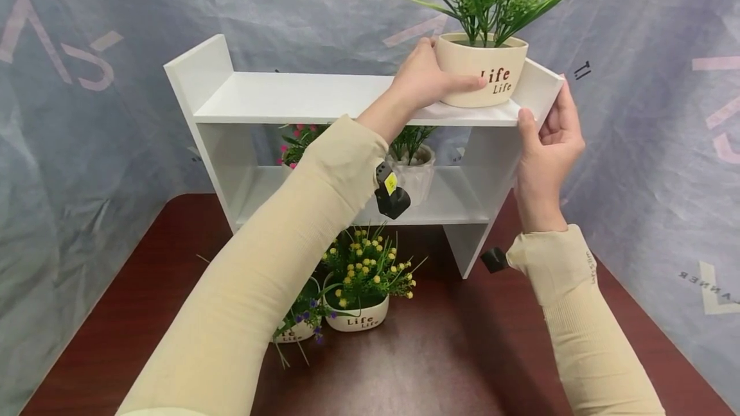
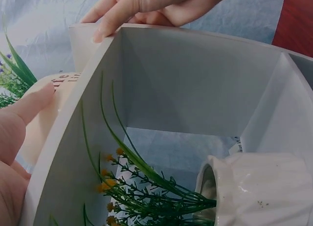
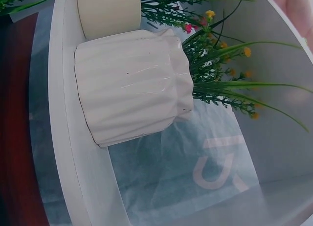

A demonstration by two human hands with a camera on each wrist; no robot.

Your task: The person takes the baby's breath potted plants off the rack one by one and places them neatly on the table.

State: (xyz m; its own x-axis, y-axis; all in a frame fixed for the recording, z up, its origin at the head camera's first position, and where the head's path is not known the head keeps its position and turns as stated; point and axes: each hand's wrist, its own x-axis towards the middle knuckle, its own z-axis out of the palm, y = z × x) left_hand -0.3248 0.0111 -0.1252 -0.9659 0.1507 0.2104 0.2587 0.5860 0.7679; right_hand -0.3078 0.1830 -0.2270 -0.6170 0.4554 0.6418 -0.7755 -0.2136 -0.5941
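On the right end of the white shelf's (image 1: 300, 96) top board stands a cream oval potted plant (image 1: 462, 63) with purple flowers and "Life" printing. My left hand (image 1: 430, 79) grips this pot from its left side, thumb across the front; the other fingers are mostly hidden behind it. With thumb and fingers, my right hand (image 1: 549, 153) holds the shelf's right side panel near its top front corner. In the left wrist view, the left thumb (image 2: 34, 101) lies against the pot and the right hand (image 2: 156, 6) reaches over the panel's edge.
A white ribbed pot (image 3: 132, 84) with orange-yellow flowers and a cream pot (image 3: 110, 13) with pink flowers stand on the middle shelf. Below, a yellow-flowered pot (image 1: 358, 320) and a purple-flowered pot (image 1: 297, 329) sit on the dark red table (image 1: 428, 364). Grey printed curtains hang around it.
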